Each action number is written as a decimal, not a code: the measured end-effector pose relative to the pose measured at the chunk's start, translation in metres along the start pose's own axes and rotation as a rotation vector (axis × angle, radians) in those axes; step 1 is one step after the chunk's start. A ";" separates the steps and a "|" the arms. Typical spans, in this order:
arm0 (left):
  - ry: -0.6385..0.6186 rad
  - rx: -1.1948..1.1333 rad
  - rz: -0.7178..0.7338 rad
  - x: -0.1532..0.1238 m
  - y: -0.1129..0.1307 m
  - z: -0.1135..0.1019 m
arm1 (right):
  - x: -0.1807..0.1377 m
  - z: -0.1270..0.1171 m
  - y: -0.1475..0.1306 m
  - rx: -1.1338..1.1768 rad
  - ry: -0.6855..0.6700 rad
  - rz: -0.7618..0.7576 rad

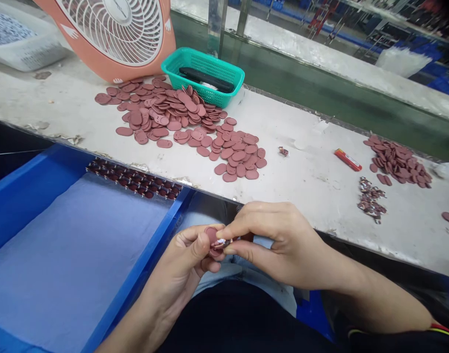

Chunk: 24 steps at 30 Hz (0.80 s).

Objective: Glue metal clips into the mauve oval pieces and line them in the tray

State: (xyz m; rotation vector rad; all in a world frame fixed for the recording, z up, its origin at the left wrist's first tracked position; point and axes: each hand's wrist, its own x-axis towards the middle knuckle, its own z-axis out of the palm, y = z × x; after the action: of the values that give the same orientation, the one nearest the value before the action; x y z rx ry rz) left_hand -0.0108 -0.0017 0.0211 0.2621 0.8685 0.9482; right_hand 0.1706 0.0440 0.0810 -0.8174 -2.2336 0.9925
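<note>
your left grip (182, 260) clenches a maroon oval disc (211, 235); your right grip (279, 245) pinches a small shiny piece (220, 242) against it.

A scuffed white workbench (312, 196) carries a spread pile of maroon oval tags (180, 115) at centre frame. A salmon desk fan (114, 34) and a teal plastic basket (202, 73) are positioned at upper left and upper centre; a lighter (348, 160), foil scraps (371, 198) and a second tag pile (399, 162) are placed at right.
</note>
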 end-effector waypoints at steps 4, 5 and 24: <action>0.025 0.025 -0.003 -0.004 0.002 0.006 | -0.006 -0.001 -0.005 0.007 0.027 -0.026; 0.015 0.026 -0.006 -0.005 0.002 0.008 | -0.007 -0.001 -0.006 0.011 0.031 -0.025; -0.117 -0.008 -0.017 -0.007 0.002 0.016 | -0.015 -0.007 -0.015 -0.015 0.036 -0.021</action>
State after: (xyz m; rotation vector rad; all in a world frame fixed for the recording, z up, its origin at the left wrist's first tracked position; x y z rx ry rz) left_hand -0.0019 -0.0039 0.0363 0.2997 0.7583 0.9112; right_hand 0.1804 0.0285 0.0927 -0.8106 -2.2175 0.9453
